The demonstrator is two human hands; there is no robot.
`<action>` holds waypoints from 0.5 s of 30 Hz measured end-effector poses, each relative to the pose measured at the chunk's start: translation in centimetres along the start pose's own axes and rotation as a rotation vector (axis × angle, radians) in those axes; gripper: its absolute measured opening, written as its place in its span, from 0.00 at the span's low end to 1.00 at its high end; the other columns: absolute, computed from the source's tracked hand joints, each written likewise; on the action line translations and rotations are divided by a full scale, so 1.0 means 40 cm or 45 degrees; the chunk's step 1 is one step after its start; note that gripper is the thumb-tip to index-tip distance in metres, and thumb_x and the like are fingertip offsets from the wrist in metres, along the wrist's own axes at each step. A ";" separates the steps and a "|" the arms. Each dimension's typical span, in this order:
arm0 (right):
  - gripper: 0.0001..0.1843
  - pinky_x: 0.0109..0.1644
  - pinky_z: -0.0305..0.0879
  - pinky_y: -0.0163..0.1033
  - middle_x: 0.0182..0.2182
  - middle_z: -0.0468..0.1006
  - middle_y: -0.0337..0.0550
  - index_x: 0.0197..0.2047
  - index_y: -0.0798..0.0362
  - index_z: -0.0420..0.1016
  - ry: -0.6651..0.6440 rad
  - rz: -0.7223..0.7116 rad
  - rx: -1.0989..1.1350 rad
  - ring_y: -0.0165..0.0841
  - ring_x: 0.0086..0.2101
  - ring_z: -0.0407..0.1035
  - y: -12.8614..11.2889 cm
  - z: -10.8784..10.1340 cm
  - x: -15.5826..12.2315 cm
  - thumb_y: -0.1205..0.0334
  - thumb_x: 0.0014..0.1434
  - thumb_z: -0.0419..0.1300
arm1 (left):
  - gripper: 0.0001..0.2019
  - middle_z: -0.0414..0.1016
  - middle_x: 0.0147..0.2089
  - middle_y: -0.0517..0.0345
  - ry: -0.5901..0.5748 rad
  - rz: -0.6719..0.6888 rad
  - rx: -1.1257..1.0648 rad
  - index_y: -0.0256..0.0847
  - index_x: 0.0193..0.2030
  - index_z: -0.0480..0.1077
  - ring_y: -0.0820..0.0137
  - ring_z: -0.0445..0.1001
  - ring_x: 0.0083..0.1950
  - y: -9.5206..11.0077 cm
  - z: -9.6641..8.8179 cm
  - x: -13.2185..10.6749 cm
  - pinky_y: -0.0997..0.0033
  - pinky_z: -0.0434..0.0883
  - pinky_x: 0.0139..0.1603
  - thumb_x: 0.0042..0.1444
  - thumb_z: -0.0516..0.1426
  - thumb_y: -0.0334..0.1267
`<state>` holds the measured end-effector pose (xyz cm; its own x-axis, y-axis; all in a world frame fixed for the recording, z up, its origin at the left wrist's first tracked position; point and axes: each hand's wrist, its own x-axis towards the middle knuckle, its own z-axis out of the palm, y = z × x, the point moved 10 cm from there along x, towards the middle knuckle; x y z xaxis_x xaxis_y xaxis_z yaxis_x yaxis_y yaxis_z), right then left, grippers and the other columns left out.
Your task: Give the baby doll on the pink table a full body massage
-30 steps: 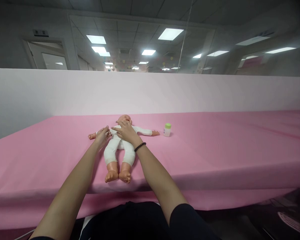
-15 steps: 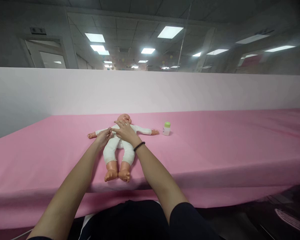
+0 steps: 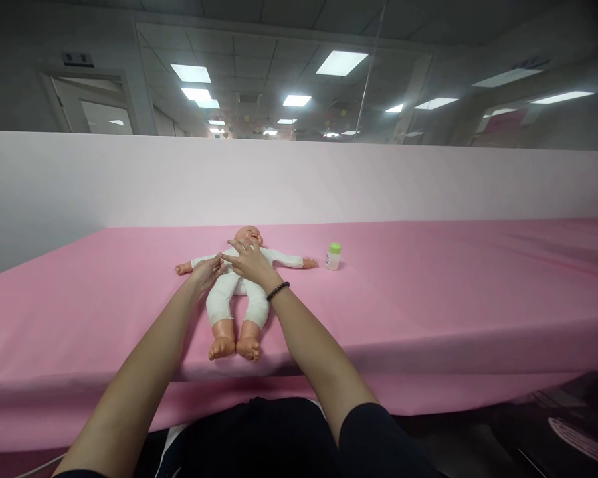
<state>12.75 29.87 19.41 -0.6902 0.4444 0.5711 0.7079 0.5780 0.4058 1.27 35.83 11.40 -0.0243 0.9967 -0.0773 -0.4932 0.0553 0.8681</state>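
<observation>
A baby doll (image 3: 232,302) in a white cloth body lies on its back, arms spread and bare feet towards me. My right hand (image 3: 252,262) is over the doll's chest, palm down with its fingers apart; a dark bead bracelet is on that wrist. At the doll's side, on the left of its torso, is my left hand (image 3: 209,273), its thumb raised and its fingers stretched towards the body. The two hands meet or nearly meet at the fingertips. Neither shows an object in it. My right hand hides most of the doll's chest.
A small clear bottle (image 3: 333,257) with a green lid stands just right of the doll's outstretched hand. Pink sheeting (image 3: 428,292) covers the table and hangs over its front edge. A low white wall (image 3: 299,182) with glass above it runs along the back.
</observation>
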 end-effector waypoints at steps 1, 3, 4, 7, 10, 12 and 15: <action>0.27 0.68 0.47 0.68 0.70 0.59 0.52 0.69 0.37 0.67 0.003 0.002 0.004 0.52 0.64 0.57 0.001 0.000 0.000 0.62 0.70 0.55 | 0.07 0.72 0.32 0.62 -0.001 -0.011 0.004 0.33 0.36 0.71 0.78 0.72 0.30 -0.001 -0.001 0.000 0.80 0.74 0.30 0.67 0.59 0.31; 0.26 0.68 0.45 0.68 0.70 0.60 0.51 0.69 0.36 0.67 0.002 0.004 0.020 0.51 0.64 0.57 0.003 0.003 -0.001 0.62 0.70 0.54 | 0.06 0.72 0.33 0.61 -0.006 -0.033 0.013 0.33 0.37 0.71 0.78 0.72 0.30 -0.003 -0.004 0.000 0.79 0.74 0.30 0.67 0.59 0.31; 0.26 0.68 0.45 0.68 0.70 0.59 0.51 0.69 0.36 0.67 -0.001 0.004 0.026 0.51 0.64 0.56 0.003 0.005 -0.001 0.62 0.70 0.54 | 0.06 0.73 0.33 0.61 -0.009 -0.045 0.016 0.33 0.37 0.71 0.78 0.72 0.30 -0.005 -0.005 0.001 0.79 0.74 0.30 0.67 0.59 0.31; 0.25 0.68 0.44 0.68 0.70 0.59 0.51 0.68 0.36 0.69 -0.008 0.007 0.028 0.52 0.65 0.56 0.004 0.008 -0.002 0.62 0.70 0.55 | 0.05 0.73 0.34 0.60 -0.012 -0.071 0.014 0.33 0.38 0.72 0.78 0.72 0.30 -0.010 -0.008 0.003 0.79 0.74 0.30 0.67 0.59 0.31; 0.25 0.69 0.44 0.68 0.70 0.59 0.51 0.67 0.35 0.69 0.002 0.016 0.021 0.51 0.65 0.56 0.004 0.008 -0.003 0.62 0.70 0.55 | 0.04 0.74 0.36 0.59 -0.008 -0.078 -0.007 0.34 0.41 0.72 0.78 0.72 0.31 -0.012 -0.010 0.006 0.79 0.74 0.31 0.68 0.59 0.33; 0.26 0.69 0.44 0.67 0.70 0.59 0.50 0.68 0.35 0.68 -0.004 0.024 0.026 0.51 0.64 0.56 0.005 0.009 -0.004 0.62 0.70 0.55 | 0.06 0.75 0.40 0.57 -0.003 -0.081 -0.030 0.35 0.45 0.73 0.76 0.73 0.33 -0.010 -0.010 0.007 0.76 0.75 0.32 0.68 0.59 0.36; 0.27 0.70 0.42 0.67 0.70 0.59 0.50 0.69 0.35 0.67 -0.018 0.048 0.049 0.51 0.64 0.56 0.009 0.011 -0.004 0.62 0.69 0.56 | 0.11 0.76 0.46 0.53 0.001 -0.093 -0.078 0.35 0.51 0.72 0.72 0.76 0.39 -0.007 -0.008 0.006 0.71 0.78 0.38 0.68 0.59 0.40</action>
<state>13.05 30.31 19.14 -0.6657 0.4759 0.5748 0.7272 0.5867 0.3564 1.12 36.03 10.96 0.0130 0.9901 -0.1395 -0.5463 0.1239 0.8284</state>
